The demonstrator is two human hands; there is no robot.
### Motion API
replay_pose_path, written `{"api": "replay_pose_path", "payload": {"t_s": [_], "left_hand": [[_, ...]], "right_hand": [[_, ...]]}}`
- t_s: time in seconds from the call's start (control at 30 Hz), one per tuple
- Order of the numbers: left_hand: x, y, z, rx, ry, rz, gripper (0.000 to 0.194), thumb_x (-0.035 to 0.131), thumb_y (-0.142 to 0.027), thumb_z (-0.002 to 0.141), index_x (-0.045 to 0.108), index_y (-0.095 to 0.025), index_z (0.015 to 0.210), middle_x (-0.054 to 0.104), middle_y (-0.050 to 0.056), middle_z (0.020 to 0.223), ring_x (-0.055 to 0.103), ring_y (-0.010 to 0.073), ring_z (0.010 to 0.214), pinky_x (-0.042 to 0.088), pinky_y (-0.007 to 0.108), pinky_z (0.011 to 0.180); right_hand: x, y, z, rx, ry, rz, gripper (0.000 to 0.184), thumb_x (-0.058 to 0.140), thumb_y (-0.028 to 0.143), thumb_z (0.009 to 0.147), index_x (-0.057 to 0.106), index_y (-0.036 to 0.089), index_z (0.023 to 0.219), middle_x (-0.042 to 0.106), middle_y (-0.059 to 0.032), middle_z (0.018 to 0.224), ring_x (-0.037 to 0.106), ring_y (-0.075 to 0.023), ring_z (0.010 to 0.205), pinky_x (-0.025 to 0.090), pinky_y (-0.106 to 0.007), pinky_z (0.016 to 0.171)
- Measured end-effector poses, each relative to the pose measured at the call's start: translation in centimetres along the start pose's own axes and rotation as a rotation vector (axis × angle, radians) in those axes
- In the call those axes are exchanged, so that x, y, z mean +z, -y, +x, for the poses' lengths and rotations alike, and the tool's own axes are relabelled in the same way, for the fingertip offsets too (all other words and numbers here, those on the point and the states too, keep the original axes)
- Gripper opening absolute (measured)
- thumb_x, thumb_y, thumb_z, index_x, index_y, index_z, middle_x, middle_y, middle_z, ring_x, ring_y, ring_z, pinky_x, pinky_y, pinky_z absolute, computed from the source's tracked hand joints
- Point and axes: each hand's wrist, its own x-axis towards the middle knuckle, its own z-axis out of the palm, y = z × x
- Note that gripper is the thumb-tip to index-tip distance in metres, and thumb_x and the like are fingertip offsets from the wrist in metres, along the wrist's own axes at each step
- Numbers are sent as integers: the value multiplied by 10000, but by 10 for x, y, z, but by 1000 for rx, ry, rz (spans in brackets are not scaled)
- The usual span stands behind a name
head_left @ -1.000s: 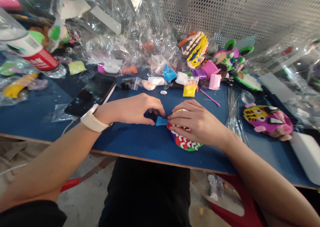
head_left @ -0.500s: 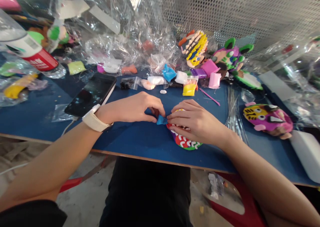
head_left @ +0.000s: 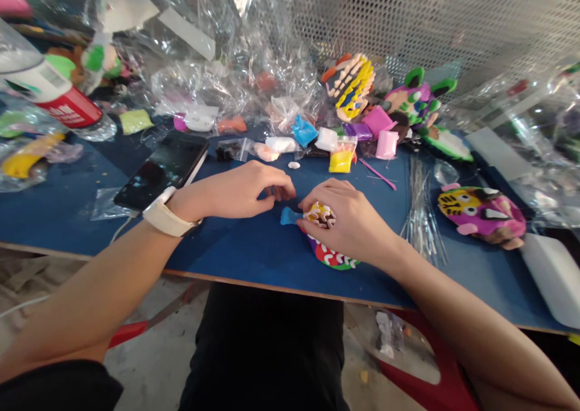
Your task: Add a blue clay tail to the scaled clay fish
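On the blue table in front of me lies a multicoloured clay fish (head_left: 336, 258), red, green, purple and yellow with small white curved strips. A flared blue clay piece (head_left: 288, 216) sticks out at its left end like a tail. My right hand (head_left: 351, 214) covers much of the fish, its thumb and fingers closed on it near the base of the blue piece. My left hand (head_left: 247, 187) hovers just up and left of the blue piece, fingers apart and holding nothing. A white band is around the left wrist.
Behind my hands are packets of coloured clay (head_left: 342, 157), a phone (head_left: 163, 172) and a bottle (head_left: 67, 100). Thin wires (head_left: 419, 211), another clay figure (head_left: 483, 214) and a white box (head_left: 550, 278) are to the right. Crumpled plastic bags line the back.
My left hand has let go of the blue clay piece and drawn back a little, fingers spreading. The right hand has shifted slightly, showing more of the fish's yellow and brown part.
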Motion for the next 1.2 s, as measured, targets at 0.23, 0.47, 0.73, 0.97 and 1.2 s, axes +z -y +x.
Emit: {"api": "replay_pose_path", "payload": {"t_s": [0.23, 0.47, 0.73, 0.97, 1.2], "left_hand": [[-2, -2, 2, -69, -78, 87, 352, 509, -44, 879, 782, -200, 1038, 823, 23, 1043, 756, 178, 938, 534, 281, 874], [-4, -5, -1, -32, -45, -8, 270, 603, -82, 870, 791, -203, 1022, 826, 23, 1005, 750, 163, 872, 539, 259, 811], [1, -1, -2, -54, 90, -83, 201, 768, -148, 892, 791, -220, 1078, 813, 11, 970, 750, 160, 838, 520, 248, 745], [4, 1, 0, -28, 80, -73, 163, 793, -150, 894, 797, -218, 1042, 801, 13, 986, 743, 163, 861, 509, 253, 756], [6, 1, 1, -11, 78, -94, 136, 767, -151, 905, 800, -222, 1017, 800, 16, 970, 741, 170, 849, 511, 264, 760]], "right_hand": [[11, 14, 12, 150, 54, -124, 204, 833, 167, 780, 693, 218, 920, 770, -76, 914, 702, -301, 902, 512, -446, 885], [10, 19, 13, 172, 81, -164, 143, 816, 154, 787, 742, 218, 891, 754, -77, 873, 696, -290, 881, 500, -432, 898], [6, 23, 14, 257, 120, -165, 196, 858, 193, 808, 677, 219, 878, 692, -42, 817, 665, -264, 844, 468, -411, 910], [7, 22, 15, 253, 117, -142, 215, 867, 179, 804, 681, 228, 900, 708, -41, 833, 677, -280, 893, 462, -421, 927], [7, 20, 14, 236, 115, -138, 237, 878, 175, 792, 665, 228, 881, 707, -40, 830, 672, -278, 892, 470, -425, 921]]}}
